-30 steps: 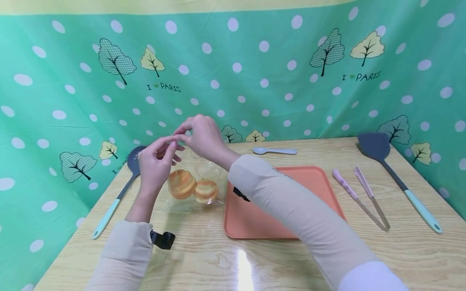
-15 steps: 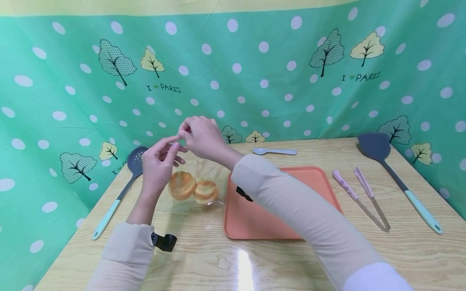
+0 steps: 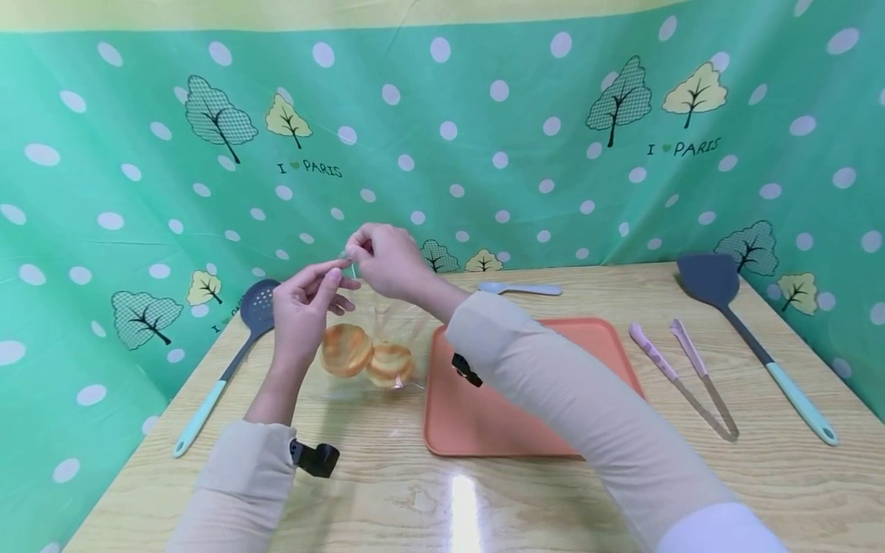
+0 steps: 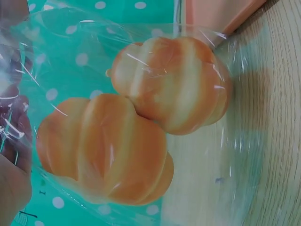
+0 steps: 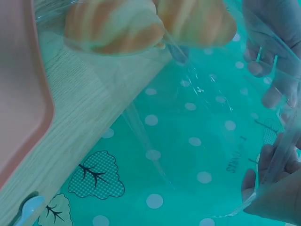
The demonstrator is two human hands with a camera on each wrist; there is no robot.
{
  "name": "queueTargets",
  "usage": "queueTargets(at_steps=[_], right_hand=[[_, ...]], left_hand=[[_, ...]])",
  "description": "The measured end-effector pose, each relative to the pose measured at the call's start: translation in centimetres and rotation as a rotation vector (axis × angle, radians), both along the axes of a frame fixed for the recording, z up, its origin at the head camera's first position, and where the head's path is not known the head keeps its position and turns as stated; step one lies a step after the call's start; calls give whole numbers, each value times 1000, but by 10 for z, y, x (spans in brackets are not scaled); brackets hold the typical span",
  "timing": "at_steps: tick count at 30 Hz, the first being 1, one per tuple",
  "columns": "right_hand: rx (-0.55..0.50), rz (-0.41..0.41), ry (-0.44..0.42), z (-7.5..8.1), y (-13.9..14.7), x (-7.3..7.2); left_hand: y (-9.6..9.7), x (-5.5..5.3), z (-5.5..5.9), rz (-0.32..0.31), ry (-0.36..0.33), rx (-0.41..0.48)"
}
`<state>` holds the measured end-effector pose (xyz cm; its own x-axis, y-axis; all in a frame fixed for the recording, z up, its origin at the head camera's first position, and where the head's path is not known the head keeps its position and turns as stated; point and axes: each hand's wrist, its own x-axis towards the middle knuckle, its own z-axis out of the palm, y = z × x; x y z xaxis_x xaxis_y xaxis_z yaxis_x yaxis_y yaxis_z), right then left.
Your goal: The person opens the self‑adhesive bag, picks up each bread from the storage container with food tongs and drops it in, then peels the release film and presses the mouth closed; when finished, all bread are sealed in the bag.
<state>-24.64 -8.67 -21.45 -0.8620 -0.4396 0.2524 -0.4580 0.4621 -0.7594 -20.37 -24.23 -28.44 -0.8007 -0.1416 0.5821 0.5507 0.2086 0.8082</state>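
A clear plastic bag (image 4: 207,162) hangs beneath both hands, its top edge between the fingers. Two bread rolls are inside: a larger bread roll (image 3: 346,350) on the left and a smaller bread roll (image 3: 390,364) touching it, both golden with paler bands. At the bag's top left, my left hand (image 3: 304,311) pinches the edge between thumb and index finger, other fingers loosely bent. Just right of it, my right hand (image 3: 387,261) pinches the same edge with thumb and fingers. In the right wrist view, the clear film crosses in front of the fingers.
An orange tray (image 3: 512,415) lies right of the bag, under the right forearm. A light-blue spoon (image 3: 522,289) is behind it. Tongs (image 3: 684,376) and a dark turner (image 3: 754,338) lie right; a slotted skimmer (image 3: 238,357) lies left. A green curtain (image 3: 442,177) hangs behind.
My right hand has slid a little to the right along the bag's top edge, widening the gap from the left hand. The left hand has shifted slightly right.
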Motion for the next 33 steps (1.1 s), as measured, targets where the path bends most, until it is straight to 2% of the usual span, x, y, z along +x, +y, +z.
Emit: queueTargets(at_steps=[4,9,17,23,33], right_hand=[[-69,-15,-56,1,2,-1],[-155,-32,-122,0,12,-6],[-201,32,-79,-7,31,-12],[-215,41,-27,-11,42,-10],[-254,31,-10,-17,61,-9]], left_hand=[[2,1,1,3,17,-10],[-3,2,-2,44,27,9],[-12,2,-8,107,-10,80],[-17,1,-14,158,-40,152],[-21,-3,-20,201,-41,259]])
